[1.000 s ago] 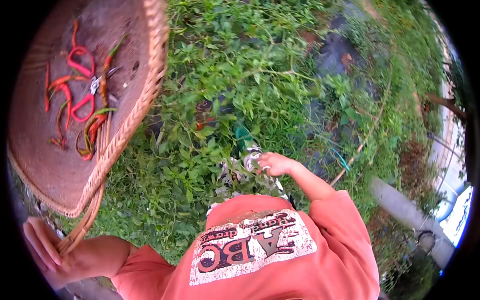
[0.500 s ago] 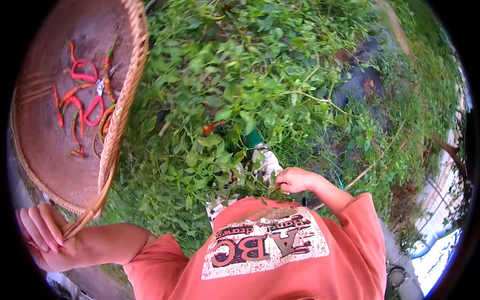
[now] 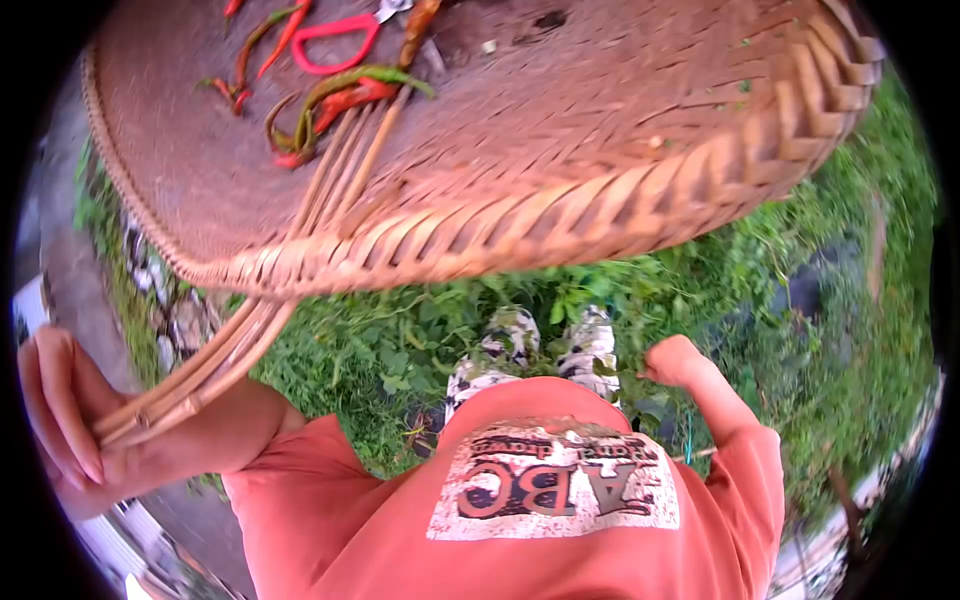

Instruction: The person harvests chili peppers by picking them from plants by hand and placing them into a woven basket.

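Observation:
My left hand is wrapped round the cane handle of a wide woven bamboo basket, at the lower left. Inside the basket lie several red and green chili peppers and a pair of scissors with red handles, partly cut off by the top of the view. My right hand is closed beside my right leg, over green plants. Its fingers are turned away, so I cannot make out whether anything is in them.
Leafy pepper plants grow below and beyond the basket, close to my patterned trouser legs. Dark ground sheeting shows among the leaves at right. A paved path runs along the left.
The basket has swung from the left to across the upper middle, nearer the camera, and covers many plants. My right hand has moved right, away from the stems by my legs.

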`<state>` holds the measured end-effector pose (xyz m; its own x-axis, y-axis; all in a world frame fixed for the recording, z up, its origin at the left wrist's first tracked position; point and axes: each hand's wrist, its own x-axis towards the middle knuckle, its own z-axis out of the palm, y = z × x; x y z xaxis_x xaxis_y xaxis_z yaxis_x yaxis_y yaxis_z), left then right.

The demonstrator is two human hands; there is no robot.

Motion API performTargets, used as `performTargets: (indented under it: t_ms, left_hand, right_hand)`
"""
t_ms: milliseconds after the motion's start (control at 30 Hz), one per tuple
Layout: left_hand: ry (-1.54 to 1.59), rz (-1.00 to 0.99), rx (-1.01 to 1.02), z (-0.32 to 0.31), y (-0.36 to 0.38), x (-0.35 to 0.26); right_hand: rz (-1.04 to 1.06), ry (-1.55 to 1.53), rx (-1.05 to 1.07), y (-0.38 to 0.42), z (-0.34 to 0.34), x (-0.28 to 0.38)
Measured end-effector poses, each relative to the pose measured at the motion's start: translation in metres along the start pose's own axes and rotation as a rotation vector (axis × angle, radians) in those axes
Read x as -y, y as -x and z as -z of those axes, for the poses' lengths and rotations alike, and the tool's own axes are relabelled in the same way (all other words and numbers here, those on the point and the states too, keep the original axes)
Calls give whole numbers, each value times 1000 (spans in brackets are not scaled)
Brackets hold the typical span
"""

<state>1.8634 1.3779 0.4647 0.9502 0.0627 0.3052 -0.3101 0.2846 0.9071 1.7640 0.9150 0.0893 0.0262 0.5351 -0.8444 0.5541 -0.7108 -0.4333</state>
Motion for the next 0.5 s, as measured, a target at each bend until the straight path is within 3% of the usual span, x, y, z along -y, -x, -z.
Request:
performTargets:
  t_ms: [67,133,200,233,333,433,500]
  left_hand:
    - [-21,5,7,4,8,-10]
    - [-34,10,3,17,20,-17]
    - [-41,24,7,24,30,-13]
    - [-48,61,6,63,43,-9]
    - [-91,105,24,68,54,-3]
    - [-127,122,-26,89,77,-42]
    - [-152,131,-86,110,106,-81]
  right_hand:
    - [-14,76,25,7,-19,-14]
    - [53,64,-193,7,-33,-20]
    - [32,8,-196,18,-10,-7]
    - [6,-85,-185,-15,-7,27]
    - [-83,24,-146,-23,-22,9]
    - [-155,68,-155,-27,-33,-6]
    - [-284,-98,-180,-39,-33,21]
